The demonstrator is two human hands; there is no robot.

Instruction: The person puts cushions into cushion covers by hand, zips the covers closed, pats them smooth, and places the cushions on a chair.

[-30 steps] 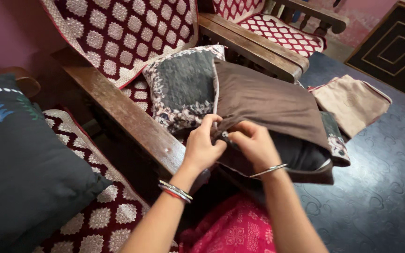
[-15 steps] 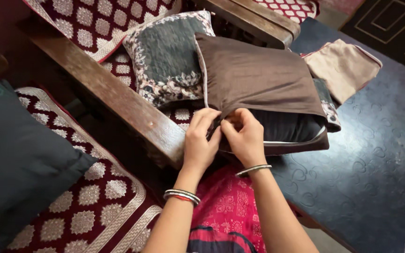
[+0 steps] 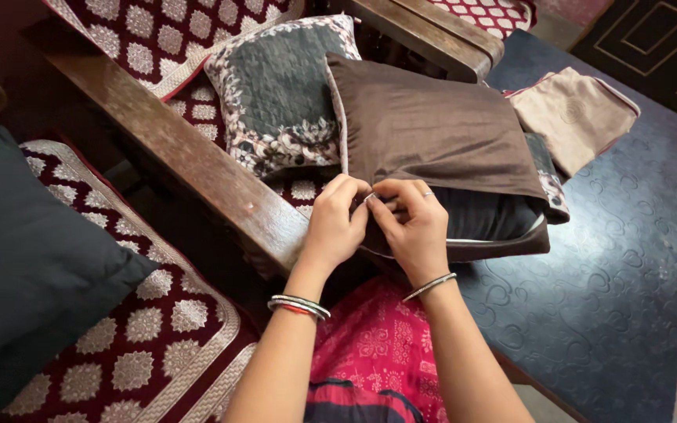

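A brown cushion cover [image 3: 432, 129] lies across a wooden chair's seat, with a dark cushion [image 3: 483, 213] showing through its open near edge. My left hand [image 3: 337, 223] and my right hand [image 3: 410, 223] meet at the cover's near left corner. Both pinch the cover's edge there, fingertips touching; what exactly sits between the fingertips is too small to tell. Bangles ring both wrists. A grey cushion with a floral border [image 3: 280, 94] leans behind the brown cover on the same seat.
A wooden armrest [image 3: 174, 153] runs diagonally left of my hands. A dark cushion [image 3: 25, 266] rests on a maroon patterned seat [image 3: 158, 345] at left. A folded beige cover [image 3: 577, 113] lies on the dark blue table [image 3: 628, 266] at right. My lap shows pink fabric [image 3: 370, 352].
The view shifted so everything sits lower and nearer than a second ago. My hands moved slightly up along the cover's corner, and the right fingers spread a little.
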